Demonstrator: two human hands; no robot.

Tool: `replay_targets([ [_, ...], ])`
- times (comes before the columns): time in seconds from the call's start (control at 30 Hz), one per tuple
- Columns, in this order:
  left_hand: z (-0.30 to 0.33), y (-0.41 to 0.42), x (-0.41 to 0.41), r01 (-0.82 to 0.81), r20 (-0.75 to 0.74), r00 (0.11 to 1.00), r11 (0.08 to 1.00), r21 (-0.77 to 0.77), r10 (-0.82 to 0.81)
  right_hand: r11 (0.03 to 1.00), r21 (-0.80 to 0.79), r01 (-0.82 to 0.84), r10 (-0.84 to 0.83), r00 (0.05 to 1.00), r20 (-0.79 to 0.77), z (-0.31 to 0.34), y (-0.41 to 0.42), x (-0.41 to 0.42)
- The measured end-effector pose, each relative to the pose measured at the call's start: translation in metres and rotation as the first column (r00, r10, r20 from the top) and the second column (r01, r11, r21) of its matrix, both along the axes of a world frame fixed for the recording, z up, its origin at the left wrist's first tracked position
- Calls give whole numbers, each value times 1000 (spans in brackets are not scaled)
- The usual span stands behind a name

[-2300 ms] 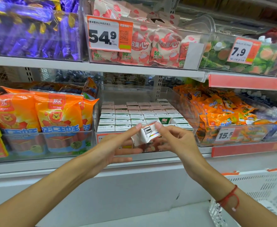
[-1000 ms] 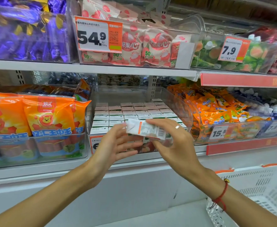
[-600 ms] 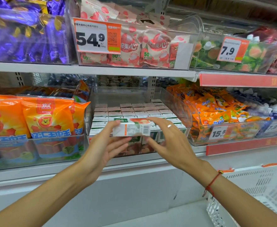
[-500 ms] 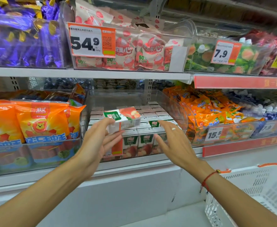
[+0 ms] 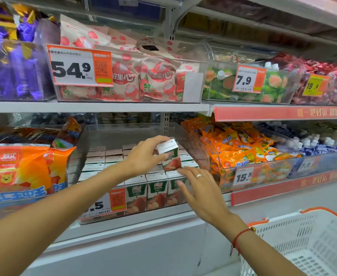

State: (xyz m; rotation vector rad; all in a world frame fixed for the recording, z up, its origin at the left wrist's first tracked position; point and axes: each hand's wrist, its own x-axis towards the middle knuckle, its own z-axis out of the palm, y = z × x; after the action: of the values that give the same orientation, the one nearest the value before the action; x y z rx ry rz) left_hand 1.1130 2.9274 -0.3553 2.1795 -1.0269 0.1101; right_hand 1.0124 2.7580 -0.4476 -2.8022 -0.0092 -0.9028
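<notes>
— Since the picture before, my left hand (image 5: 143, 156) has gone farther over the shelf. The small white, green and red juice carton (image 5: 170, 157) now stands upright, and before it lay on its side.

— How do your fingers hold it?

— The thumb is on the near face and the other fingers are curled over the white top. They grip it.

— Where is it exactly?

— It is over the clear plastic bin (image 5: 111, 134), at the right side, just behind the near row of same green and red cartons (image 5: 156, 189). If its bottom touches the cartons under it, I cannot tell.

— And the other hand?

— My right hand (image 5: 200, 189) is lower and nearer. Its fingers are straight and hold nothing, and the fingertips touch the right end of that near row. A silver ring (image 5: 199, 175) is on one finger, and a red string bracelet (image 5: 240, 237) is on the wrist.

— What is around?

— Left of the bin are big orange plastic bags with a cartoon animal (image 5: 24, 172). Right of it are small orange snack packets (image 5: 233, 148). An orange and white price tag (image 5: 105, 204) hangs on the bin's near wall, at the left. A white plastic basket with orange handle (image 5: 313, 236) is near, at the right.
</notes>
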Motion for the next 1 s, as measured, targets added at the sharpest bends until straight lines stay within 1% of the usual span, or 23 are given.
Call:
replay_targets([
  [0.07,11,-1,5,7,-1,1000,992,124,-7,1000,4,-2,2,1000,3,0,-1,0],
  [0.13,19,-3,10,13,-22,1000,977,212,-9,1000,3,-6,6,1000,3,0,0,0],
  [0.27,19,-15,17,6,-3,1000,947,322,-6,999,40,-9,8,1000,28,0,1,-2],
  [0.33,8,-22,19,15,8,1000,928,372,-19,998,69,-2,0,999,33,1,2,-3],
  [0.43,-17,-28,22,23,7,1000,906,422,-28,999,53,4,-5,1000,20,-1,0,-3],
  [0.53,-31,-27,23,-42,45,999,913,406,26,999,32,-3,3,1000,19,-2,-2,-2],
  [0.63,-30,-23,18,-24,36,999,925,379,11,999,38,-2,3,1000,-6,-1,-2,-3],
  [0.7,-29,-15,10,-37,67,998,947,318,16,999,42,-8,10,999,-37,2,-1,-4],
  [0.73,-30,-8,5,-69,104,994,958,280,42,998,60,-18,21,998,-56,5,-1,-4],
  [0.8,-36,16,-8,-158,229,967,968,192,113,985,167,-45,58,996,-71,16,-2,-4],
  [0.87,-45,47,-20,-225,350,922,964,140,164,960,272,-73,83,996,-25,31,-4,2],
  [0.93,-54,75,-27,-258,410,896,953,162,173,966,248,-77,85,996,-18,46,-6,14],
  [1.0,-63,94,-29,-274,417,891,944,185,177,982,174,-73,90,991,-94,58,-6,33],
])
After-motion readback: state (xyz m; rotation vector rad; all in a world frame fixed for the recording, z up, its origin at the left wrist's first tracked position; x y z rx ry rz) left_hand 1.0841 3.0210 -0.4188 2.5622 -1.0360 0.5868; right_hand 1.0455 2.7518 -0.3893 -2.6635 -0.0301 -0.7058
